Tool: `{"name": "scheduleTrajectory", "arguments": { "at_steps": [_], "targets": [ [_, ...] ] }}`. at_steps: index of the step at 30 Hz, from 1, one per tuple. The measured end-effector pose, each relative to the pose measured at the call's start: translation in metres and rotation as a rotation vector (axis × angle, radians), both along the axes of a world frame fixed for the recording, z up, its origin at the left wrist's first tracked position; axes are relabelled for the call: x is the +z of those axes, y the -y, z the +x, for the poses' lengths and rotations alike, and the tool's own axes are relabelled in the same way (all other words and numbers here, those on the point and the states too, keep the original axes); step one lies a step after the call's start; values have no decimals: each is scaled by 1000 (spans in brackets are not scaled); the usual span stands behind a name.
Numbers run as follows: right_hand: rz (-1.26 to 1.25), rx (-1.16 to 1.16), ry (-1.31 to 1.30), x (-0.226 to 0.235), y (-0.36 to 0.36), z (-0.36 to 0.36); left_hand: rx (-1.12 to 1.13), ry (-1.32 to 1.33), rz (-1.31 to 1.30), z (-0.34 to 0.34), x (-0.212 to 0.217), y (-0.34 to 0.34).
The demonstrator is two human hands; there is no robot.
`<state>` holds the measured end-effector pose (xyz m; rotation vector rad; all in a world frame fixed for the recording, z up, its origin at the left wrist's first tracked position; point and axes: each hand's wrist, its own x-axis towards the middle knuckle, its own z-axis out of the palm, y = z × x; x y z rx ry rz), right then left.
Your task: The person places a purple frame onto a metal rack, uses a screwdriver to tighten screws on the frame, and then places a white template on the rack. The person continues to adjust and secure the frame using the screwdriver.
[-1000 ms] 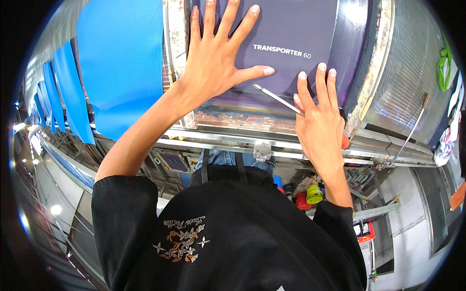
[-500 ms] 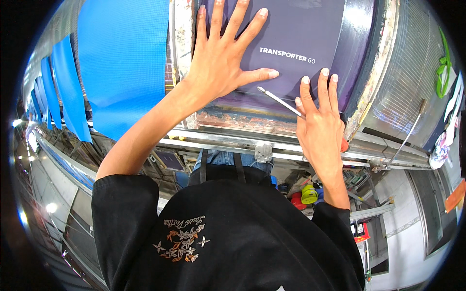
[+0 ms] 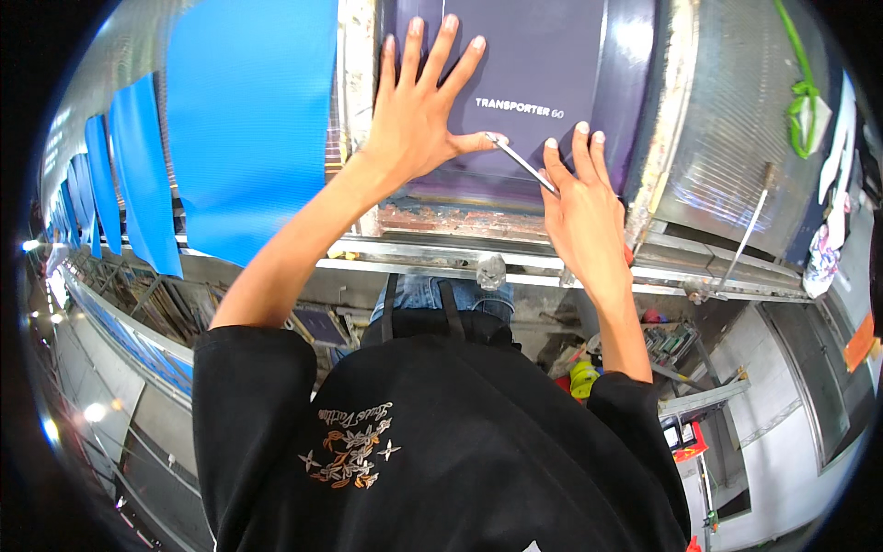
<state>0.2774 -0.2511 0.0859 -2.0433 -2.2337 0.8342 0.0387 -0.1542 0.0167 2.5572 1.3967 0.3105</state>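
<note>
A dark purple-grey sheet point(image 3: 515, 64) with white lettering lies inside a worn, paint-stained frame point(image 3: 676, 101). Flat on its left part rests my left hand point(image 3: 414, 120), fingers spread and thumb stretched out to the right. My right hand point(image 3: 584, 207) is on the sheet's near right part, three fingers stretched forward. A thin tool with a silvery metal shaft point(image 3: 524, 166) is held under that hand. Its tip meets or overlaps my left thumb. A bit of red shows beside my right palm, perhaps the tool's handle, which is mostly hidden.
Bright blue sheets point(image 3: 253, 110) stand in a row to the left. A metal rail point(image 3: 414, 262) with a clamp-like knob runs along the near edge. On the right are another mesh frame point(image 3: 727, 138), a slim rod point(image 3: 750, 225) and a green strap point(image 3: 803, 110).
The tool's tip has come up to my left thumb; before, it lay just below it with a gap. The whole view has shifted a little. Both hands stay on the sheet.
</note>
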Motion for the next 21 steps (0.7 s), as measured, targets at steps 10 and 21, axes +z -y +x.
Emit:
{"name": "scheduleTrajectory", "arguments": {
  "at_steps": [10, 21],
  "targets": [
    [58, -486, -211, 29, 23, 58, 454, 405, -26, -53, 59, 99],
    [154, -868, -411, -66, 87, 120, 861, 741, -214, -83, -11, 149]
  ]
}}
